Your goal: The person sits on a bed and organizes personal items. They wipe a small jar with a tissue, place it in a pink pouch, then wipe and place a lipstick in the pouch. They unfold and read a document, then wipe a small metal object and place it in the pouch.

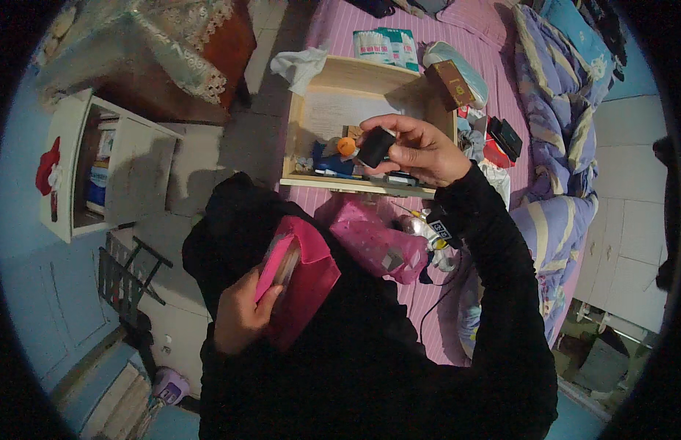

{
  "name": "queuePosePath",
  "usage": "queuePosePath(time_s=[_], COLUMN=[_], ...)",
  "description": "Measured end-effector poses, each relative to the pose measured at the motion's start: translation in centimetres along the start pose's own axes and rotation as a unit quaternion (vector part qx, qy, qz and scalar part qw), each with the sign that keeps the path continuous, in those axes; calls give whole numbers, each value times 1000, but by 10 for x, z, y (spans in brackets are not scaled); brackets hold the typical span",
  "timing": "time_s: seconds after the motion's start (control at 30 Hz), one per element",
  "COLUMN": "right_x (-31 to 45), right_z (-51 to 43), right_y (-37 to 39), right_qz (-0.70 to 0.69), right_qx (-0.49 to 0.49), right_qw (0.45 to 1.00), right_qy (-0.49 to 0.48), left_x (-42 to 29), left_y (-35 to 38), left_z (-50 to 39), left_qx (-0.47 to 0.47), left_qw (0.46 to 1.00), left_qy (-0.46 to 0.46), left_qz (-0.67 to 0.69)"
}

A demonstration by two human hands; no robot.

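Note:
My right hand (425, 151) holds what looks like a spool of black thread (376, 147) between thumb and fingers, above a wooden drawer (368, 69). In my left hand (242, 313) is a bright pink box or pouch (304, 297), tilted near my lap. Its top is open and something pale shows inside. The drawer rests on the bed, lined with a printed sheet (332, 113). In it, near the spool, lie an orange round item (347, 146), a dark blue item (332, 166) and a white-and-blue pen-like item (337, 175).
Cotton swab packs (385, 48) and a brown box (451, 85) sit around the drawer on the pink striped bedsheet (412, 308). A pink plastic bag (379, 242) lies before the drawer. On the left stand an open white cabinet (137, 176) and a dark folding stool (123, 275).

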State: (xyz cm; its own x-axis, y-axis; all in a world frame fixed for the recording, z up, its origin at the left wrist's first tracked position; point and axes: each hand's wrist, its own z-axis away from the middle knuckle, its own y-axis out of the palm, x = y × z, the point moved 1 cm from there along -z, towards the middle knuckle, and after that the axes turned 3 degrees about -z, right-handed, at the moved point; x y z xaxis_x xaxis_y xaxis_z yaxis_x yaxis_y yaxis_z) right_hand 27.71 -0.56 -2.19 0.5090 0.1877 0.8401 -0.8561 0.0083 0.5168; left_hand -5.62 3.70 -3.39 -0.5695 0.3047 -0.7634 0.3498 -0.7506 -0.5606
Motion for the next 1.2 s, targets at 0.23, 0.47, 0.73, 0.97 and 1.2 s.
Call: queuePosePath(time_s=[0.23,0.47,0.73,0.97,1.2], right_x=[5,6,0,55,185], right_z=[9,12,2,-2,-95], right_y=[38,78,123,186,280], right_qz=[114,79,-121,75,382], right_qx=[49,70,57,50,-53], right_qw=[991,989,990,990,831], right_qy=[-54,-99,-54,-109,-402], left_x=[-1,7,30,71,136], left_y=[4,-8,-23,-45,-105], left_z=[34,67,108,147,141], left_qx=[-76,-92,-158,-242,-252], left_qw=[994,994,985,969,961], left_qy=[78,51,20,13,-76], left_qz=[-20,-10,58,53,87])
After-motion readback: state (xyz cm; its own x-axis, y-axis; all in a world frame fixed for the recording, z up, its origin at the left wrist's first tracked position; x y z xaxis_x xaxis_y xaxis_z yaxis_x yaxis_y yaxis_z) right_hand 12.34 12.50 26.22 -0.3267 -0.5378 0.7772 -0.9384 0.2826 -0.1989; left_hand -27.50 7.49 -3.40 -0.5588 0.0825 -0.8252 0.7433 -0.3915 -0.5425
